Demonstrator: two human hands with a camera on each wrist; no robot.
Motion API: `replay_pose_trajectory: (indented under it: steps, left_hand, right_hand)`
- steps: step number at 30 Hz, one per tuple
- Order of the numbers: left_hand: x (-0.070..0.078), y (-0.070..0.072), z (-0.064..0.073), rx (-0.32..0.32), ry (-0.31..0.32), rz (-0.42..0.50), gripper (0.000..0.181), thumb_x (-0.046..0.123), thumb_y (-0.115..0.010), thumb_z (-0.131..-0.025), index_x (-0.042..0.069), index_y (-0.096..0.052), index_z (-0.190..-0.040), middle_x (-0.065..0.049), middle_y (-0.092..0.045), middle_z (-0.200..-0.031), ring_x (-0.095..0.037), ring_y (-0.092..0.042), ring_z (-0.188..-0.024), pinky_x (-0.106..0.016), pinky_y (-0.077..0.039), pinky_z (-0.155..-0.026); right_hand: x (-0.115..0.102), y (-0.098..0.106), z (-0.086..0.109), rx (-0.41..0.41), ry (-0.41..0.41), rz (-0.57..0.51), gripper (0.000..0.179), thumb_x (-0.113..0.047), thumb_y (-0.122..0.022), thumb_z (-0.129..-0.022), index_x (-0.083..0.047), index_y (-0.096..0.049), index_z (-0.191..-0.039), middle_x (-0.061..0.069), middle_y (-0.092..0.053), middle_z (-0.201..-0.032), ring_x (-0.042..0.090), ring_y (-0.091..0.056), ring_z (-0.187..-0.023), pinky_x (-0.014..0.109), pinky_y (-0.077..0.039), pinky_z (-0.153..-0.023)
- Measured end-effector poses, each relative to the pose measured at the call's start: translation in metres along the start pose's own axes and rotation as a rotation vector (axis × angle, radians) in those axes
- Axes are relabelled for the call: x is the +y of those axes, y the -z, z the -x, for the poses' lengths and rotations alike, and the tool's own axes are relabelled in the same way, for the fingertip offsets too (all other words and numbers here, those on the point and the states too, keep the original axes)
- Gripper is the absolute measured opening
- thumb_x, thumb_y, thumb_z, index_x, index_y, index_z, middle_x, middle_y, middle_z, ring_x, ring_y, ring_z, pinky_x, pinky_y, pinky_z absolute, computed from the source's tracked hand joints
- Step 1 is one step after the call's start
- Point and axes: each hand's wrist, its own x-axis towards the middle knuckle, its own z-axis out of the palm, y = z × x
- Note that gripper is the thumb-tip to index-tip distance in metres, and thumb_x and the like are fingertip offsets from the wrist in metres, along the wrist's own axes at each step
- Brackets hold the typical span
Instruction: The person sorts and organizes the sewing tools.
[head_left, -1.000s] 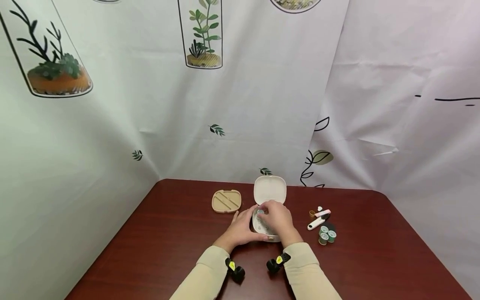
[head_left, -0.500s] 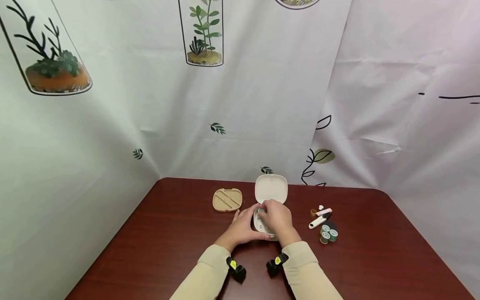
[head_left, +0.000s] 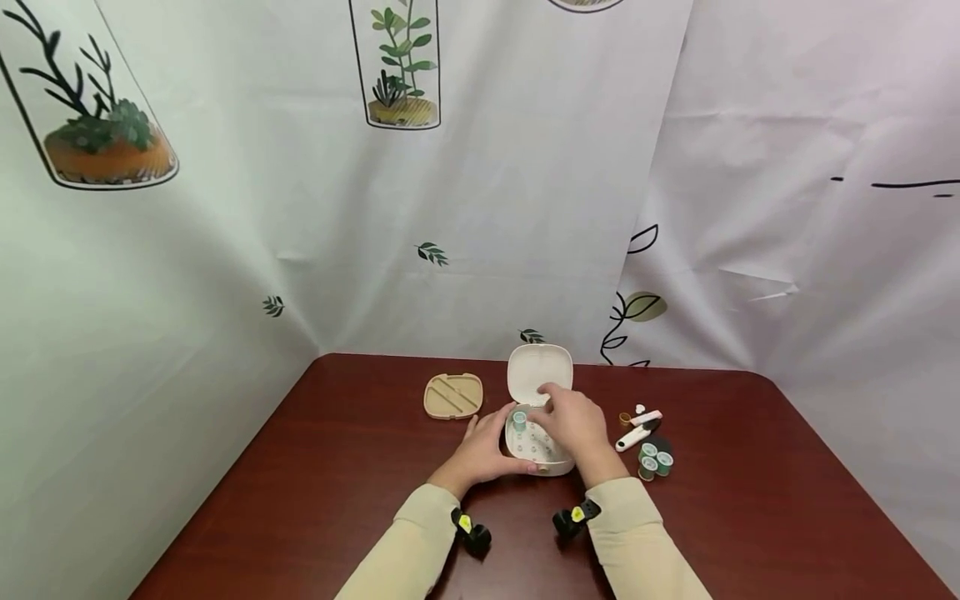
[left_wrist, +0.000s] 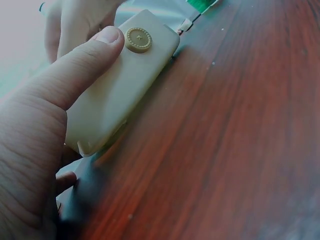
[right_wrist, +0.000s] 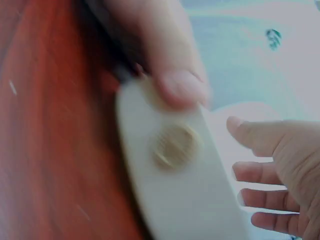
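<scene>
A small white box [head_left: 557, 468] stands on the table, its lid [head_left: 534, 367] raised at the back. Inside, at the far left corner, one pale green thread spool [head_left: 519, 422] stands among small pegs. My left hand [head_left: 480, 454] grips the box's left side; in the left wrist view its thumb [left_wrist: 92, 62] lies on the front beside a round gold button [left_wrist: 139, 40]. Over the box's right part hovers my right hand [head_left: 579, 427], holding nothing. Its thumb and fingers are spread apart in the right wrist view, where the hand [right_wrist: 295, 165] is beside the box.
Left of the lid lies a beige tray [head_left: 453, 396] with slots. To the right are several green thread spools [head_left: 649, 468], a white-handled tool [head_left: 634, 438], a pink-and-white stick [head_left: 647, 417], a gold ring-shaped piece [head_left: 625, 419] and a dark disc [head_left: 662, 447]. A printed cloth hangs behind the table.
My right hand has let go of the thread spool in the box and moved right, its fingers parting. The spool now shows in the corner. My left hand keeps its grip on the box.
</scene>
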Motion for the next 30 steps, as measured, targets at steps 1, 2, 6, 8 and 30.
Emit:
replay_pose_trajectory:
  steps: [1,2,6,8,30]
  left_hand:
    - [0.0,0.0,0.0,0.002,0.0,0.002,0.111,0.063,-0.083,-0.071,0.017,-0.032,-0.159,-0.004,-0.044,-0.156,-0.026,-0.036,-0.145,-0.061,-0.012,-0.12]
    - [-0.001,0.0,0.0,0.003,0.002,0.002,0.111,0.063,-0.083,-0.071,0.017,-0.032,-0.159,-0.004,-0.044,-0.156,-0.026,-0.036,-0.145,-0.061,-0.011,-0.12]
    - [-0.002,0.001,0.0,0.012,0.0,0.002,0.112,0.063,-0.084,-0.07,0.017,-0.033,-0.158,-0.004,-0.044,-0.155,-0.025,-0.036,-0.145,-0.061,-0.011,-0.12]
    - [-0.002,0.001,-0.001,0.017,-0.003,0.0,0.112,0.063,-0.084,-0.069,0.018,-0.033,-0.158,-0.004,-0.044,-0.155,-0.025,-0.036,-0.145,-0.06,-0.011,-0.121]
    - [0.0,-0.001,-0.001,0.011,-0.003,-0.008,0.112,0.062,-0.085,-0.069,0.017,-0.034,-0.158,-0.006,-0.043,-0.156,-0.027,-0.035,-0.145,-0.059,-0.013,-0.121]
  right_hand:
    - [0.004,0.005,0.001,0.014,0.0,-0.009,0.044,-0.04,-0.081,-0.085,-0.017,-0.07,-0.121,-0.005,-0.071,-0.085,0.016,-0.066,-0.075,0.042,-0.054,-0.065]
    - [0.009,0.009,0.001,0.03,-0.001,-0.018,0.044,-0.04,-0.08,-0.086,-0.016,-0.07,-0.121,-0.005,-0.07,-0.084,0.016,-0.065,-0.074,0.042,-0.053,-0.064]
    - [0.032,0.026,0.007,0.073,-0.006,-0.066,0.034,-0.037,-0.077,-0.089,-0.015,-0.071,-0.115,-0.007,-0.066,-0.081,0.015,-0.06,-0.072,0.041,-0.051,-0.065]
    - [0.044,0.033,0.01,0.081,0.01,-0.114,0.028,-0.034,-0.076,-0.09,-0.016,-0.072,-0.111,-0.007,-0.066,-0.083,0.014,-0.06,-0.075,0.04,-0.05,-0.068]
    - [0.156,0.065,0.051,-0.048,0.039,-0.322,0.015,-0.016,-0.077,-0.09,-0.008,-0.073,-0.102,-0.003,-0.068,-0.087,0.011,-0.057,-0.077,0.025,-0.048,-0.064]
